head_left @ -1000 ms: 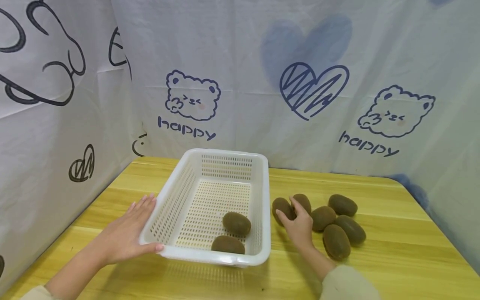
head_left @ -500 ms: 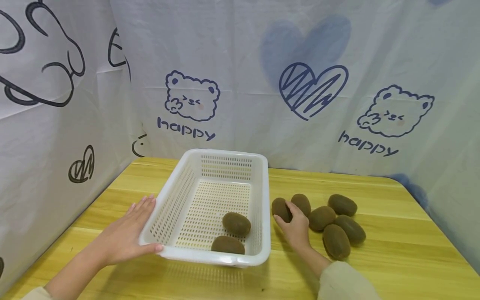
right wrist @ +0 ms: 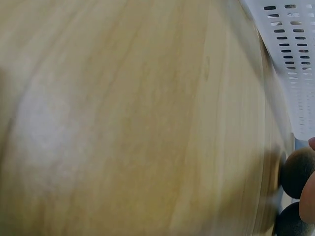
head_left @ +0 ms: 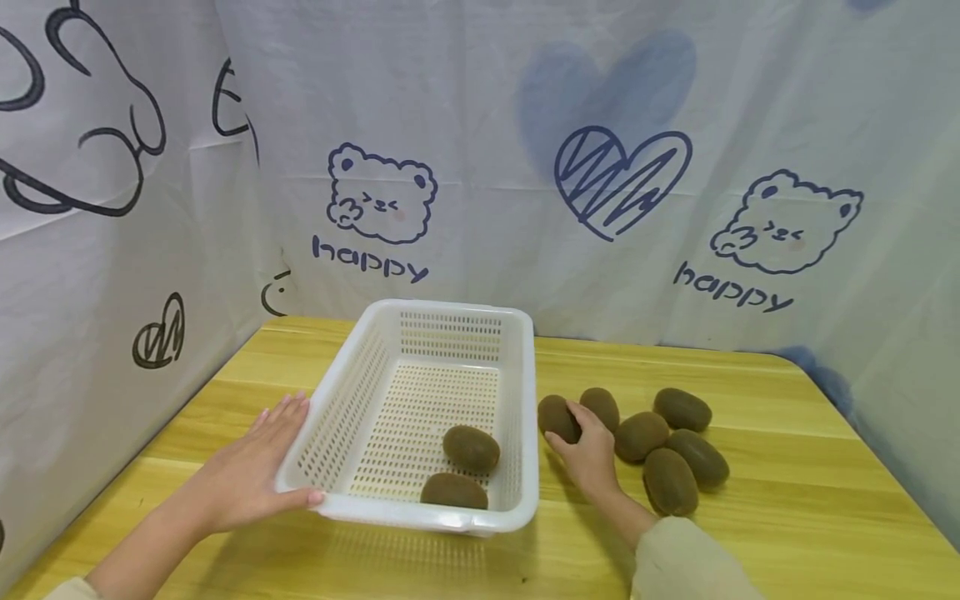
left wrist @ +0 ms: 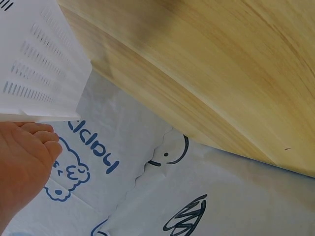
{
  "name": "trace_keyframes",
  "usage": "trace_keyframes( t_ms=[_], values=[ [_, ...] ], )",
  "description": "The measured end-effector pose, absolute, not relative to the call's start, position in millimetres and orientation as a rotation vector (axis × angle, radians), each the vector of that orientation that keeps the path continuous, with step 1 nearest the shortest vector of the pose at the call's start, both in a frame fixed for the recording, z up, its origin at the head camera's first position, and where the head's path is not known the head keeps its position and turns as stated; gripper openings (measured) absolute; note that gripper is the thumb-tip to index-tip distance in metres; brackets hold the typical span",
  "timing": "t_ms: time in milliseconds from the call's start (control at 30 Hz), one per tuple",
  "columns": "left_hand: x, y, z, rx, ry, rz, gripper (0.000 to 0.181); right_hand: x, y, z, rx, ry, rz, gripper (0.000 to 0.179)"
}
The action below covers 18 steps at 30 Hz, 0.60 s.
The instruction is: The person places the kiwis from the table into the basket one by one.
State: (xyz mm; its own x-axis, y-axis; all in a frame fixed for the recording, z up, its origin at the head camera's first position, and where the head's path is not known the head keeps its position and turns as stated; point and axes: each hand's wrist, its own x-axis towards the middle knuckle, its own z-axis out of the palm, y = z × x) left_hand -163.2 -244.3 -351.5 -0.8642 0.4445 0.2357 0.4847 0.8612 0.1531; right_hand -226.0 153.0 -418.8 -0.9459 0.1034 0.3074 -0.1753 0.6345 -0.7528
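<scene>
A white perforated plastic basket (head_left: 375,509) stands on the table with two brown kiwifruits (head_left: 471,450) at its near right end. My left hand (head_left: 251,467) rests on the basket's left side, fingers extended and thumb over the near rim; the left wrist view shows this hand (left wrist: 24,167) against the basket wall (left wrist: 34,64). My right hand (head_left: 592,454) holds a kiwifruit (head_left: 557,417) between thumb and fingers, just right of the basket. Part of that fruit is hidden by the fingers. Only a sliver of the right hand (right wrist: 309,201) appears in the right wrist view.
Several loose kiwifruits (head_left: 670,482) lie on the wood-grain table (head_left: 810,500) to the right of my right hand. One more kiwifruit (head_left: 600,408) lies just behind its fingers. A white cloth (head_left: 480,233) with printed drawings hangs behind the table.
My right hand's fingers have come together around the leftmost loose kiwifruit and shifted slightly left with it toward the basket. The left hand and basket keep their places.
</scene>
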Motion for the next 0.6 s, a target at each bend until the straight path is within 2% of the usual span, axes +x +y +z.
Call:
trace_keyframes(
  t_ms=[600],
  values=[
    [-164.0,-246.0,-352.8,-0.71,-2.849,-0.34,0.105,-228.0,149.2,-419.0,-0.024,-2.521,1.25,0.049]
  ],
)
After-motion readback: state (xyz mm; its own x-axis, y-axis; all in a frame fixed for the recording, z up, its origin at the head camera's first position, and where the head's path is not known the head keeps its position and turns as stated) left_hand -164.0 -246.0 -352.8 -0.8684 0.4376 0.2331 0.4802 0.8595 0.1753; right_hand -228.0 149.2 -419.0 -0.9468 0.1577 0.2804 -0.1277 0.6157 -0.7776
